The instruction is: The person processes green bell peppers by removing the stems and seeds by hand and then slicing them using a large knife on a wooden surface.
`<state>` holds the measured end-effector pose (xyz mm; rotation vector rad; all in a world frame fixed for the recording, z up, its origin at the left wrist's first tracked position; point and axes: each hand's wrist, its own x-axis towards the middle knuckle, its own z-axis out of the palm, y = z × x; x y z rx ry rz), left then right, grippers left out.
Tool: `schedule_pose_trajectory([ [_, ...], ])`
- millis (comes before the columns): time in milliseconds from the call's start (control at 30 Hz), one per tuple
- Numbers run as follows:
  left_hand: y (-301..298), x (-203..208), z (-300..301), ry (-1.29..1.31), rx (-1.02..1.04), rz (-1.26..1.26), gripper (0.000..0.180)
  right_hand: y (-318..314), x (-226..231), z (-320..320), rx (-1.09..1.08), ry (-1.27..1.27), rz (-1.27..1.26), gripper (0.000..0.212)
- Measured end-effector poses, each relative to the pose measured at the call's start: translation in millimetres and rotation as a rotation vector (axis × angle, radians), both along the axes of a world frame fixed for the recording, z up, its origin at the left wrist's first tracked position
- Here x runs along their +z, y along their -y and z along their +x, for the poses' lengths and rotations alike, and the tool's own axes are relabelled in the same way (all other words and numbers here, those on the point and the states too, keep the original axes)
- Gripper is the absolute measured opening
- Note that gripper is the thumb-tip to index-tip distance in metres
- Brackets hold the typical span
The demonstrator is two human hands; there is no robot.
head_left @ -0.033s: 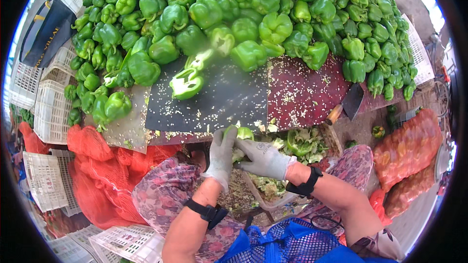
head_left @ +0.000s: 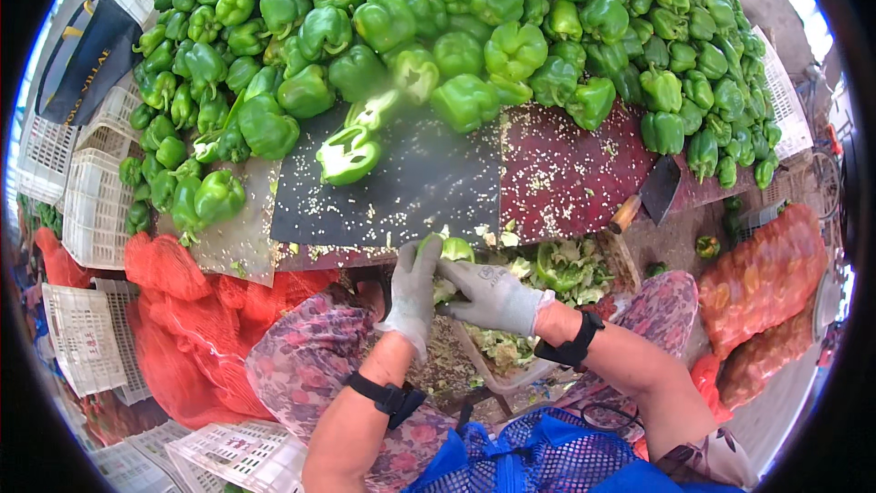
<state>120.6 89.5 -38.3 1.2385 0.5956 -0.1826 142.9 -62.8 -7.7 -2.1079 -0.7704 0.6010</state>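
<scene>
Both hands wear pale grey gloves and meet at the front edge of the table. My left hand (head_left: 412,292) is closed round a cut green bell pepper (head_left: 456,250), which shows just past its fingertips. From the other side my right hand (head_left: 493,298) reaches in, its fingers bent against the same pepper; their tips are partly hidden. Past the hands, an opened bell pepper half (head_left: 349,157) lies on the dark mat (head_left: 392,205), cut face showing. Whole green bell peppers (head_left: 383,23) are heaped behind it.
A broad cleaver (head_left: 659,190) with a wooden handle lies at the table's right edge. Beneath my hands stands a tub (head_left: 484,374) of pepper scraps. Red net sacks (head_left: 196,329) and white crates (head_left: 87,333) crowd the left; a filled net sack (head_left: 762,278) stands right.
</scene>
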Motion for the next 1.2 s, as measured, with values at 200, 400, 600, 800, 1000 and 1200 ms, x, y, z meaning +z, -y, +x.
schedule_pose_trajectory([
  [200, 2, 21, 5, -0.094, 0.064, -0.124, 0.04, -3, 6, 1, 0.064, 0.064, -0.168, 0.039],
  [400, -1, -8, -4, 0.075, 0.033, 0.087, 0.044, -7, 12, 14, 0.187, -0.152, -0.179, 0.042],
  [600, 4, 7, 3, -0.053, -0.044, 0.168, 0.047, 2, -14, 10, 0.175, -0.035, -0.045, 0.031],
  [800, 1, 6, 10, -0.056, 0.11, -0.039, 0.042, -4, 3, -14, 0.011, 0.273, -0.173, 0.04],
  [1000, -4, -1, 12, -0.117, 0.234, -0.409, 0.046, 3, 15, -10, -0.445, 0.155, 0.039, 0.032],
  [1200, -4, 17, 12, 0.035, 0.254, -0.328, 0.041, 60, 25, -12, -0.117, 0.066, -0.378, 0.044],
])
